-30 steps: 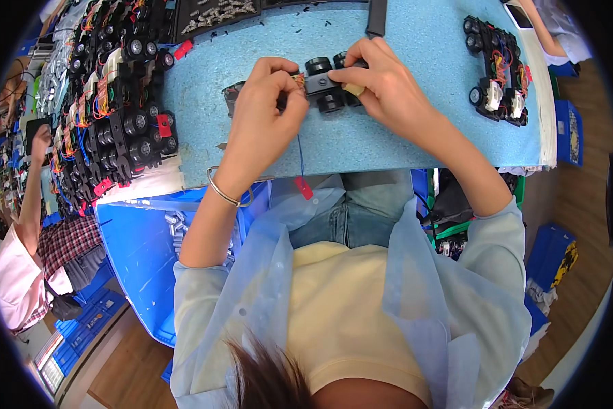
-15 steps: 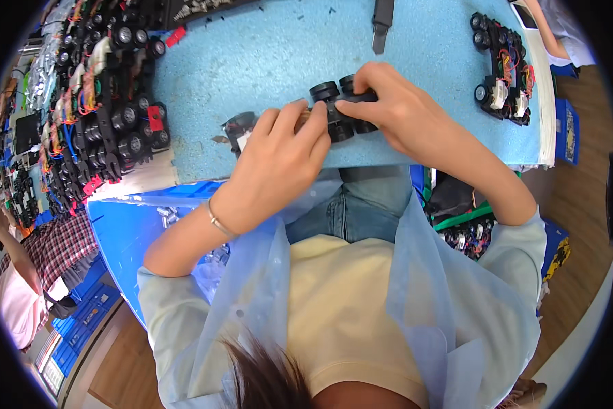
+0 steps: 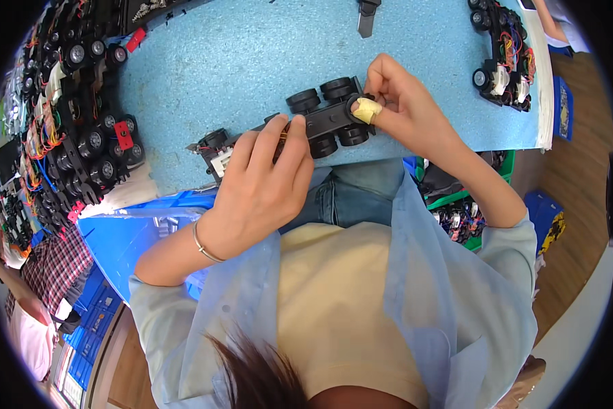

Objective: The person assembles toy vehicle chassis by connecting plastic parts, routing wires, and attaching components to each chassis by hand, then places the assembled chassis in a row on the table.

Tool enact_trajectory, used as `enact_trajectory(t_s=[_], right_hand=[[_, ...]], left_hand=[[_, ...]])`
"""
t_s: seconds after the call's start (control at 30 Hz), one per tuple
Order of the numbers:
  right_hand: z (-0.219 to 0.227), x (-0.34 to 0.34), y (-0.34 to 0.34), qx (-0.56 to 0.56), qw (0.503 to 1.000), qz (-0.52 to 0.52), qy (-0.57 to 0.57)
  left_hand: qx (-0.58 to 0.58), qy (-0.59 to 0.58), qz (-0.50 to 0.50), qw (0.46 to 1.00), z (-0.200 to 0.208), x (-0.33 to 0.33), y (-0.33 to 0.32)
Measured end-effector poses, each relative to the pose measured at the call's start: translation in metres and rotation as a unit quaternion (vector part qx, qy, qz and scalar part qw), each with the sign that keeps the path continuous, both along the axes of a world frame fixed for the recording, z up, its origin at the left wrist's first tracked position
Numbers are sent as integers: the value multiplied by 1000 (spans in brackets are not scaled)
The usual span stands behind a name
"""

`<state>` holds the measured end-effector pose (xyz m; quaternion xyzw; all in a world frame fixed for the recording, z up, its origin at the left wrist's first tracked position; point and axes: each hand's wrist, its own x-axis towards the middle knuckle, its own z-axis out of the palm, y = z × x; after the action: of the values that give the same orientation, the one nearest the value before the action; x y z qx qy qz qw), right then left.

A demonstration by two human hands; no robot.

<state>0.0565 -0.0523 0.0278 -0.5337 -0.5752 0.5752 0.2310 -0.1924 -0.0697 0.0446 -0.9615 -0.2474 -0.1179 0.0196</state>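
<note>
A black toy truck chassis (image 3: pixel 330 121) lies on the light blue work surface, slanting from lower left to upper right. Black double wheels line its right half; a white part (image 3: pixel 221 162) and another wheel (image 3: pixel 215 138) show at its left end. My left hand (image 3: pixel 259 167) curls over the middle of the chassis, hiding that stretch and some wires there. At the right end, my right hand (image 3: pixel 409 102) grips it, the thumb pressing on top and the fingers partly hidden behind. Yellowish tape (image 3: pixel 366 110) wraps that thumb.
Stacked wheeled chassis with wires (image 3: pixel 92 140) crowd the left side; more (image 3: pixel 504 58) stand at the right edge. A utility knife (image 3: pixel 366 20) lies at the back. Below the table are a blue bin (image 3: pixel 119 242) and a green crate (image 3: pixel 473 243). Another person (image 3: pixel 34 313) is at far left.
The chassis has shifted left and a little nearer, showing more of its right half. My left hand has moved left with it. My right thumb now presses on the end plate, its tape visible.
</note>
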Motion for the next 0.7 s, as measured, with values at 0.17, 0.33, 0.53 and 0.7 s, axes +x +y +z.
enact_trajectory(t_s=[0.17,0.33,0.53,0.7], right_hand=[[-2,4,-20,19,986,-131,96],[-14,20,-33,122,985,-118,16],[-15,14,-33,276,951,-11,-137],[-10,2,-34,347,921,-12,-175]], left_hand=[[-20,2,28,999,0,3,-1],[-7,31,44,998,1,5,-4],[-11,59,34,998,7,10,-2],[-23,15,52,998,2,8,-4]])
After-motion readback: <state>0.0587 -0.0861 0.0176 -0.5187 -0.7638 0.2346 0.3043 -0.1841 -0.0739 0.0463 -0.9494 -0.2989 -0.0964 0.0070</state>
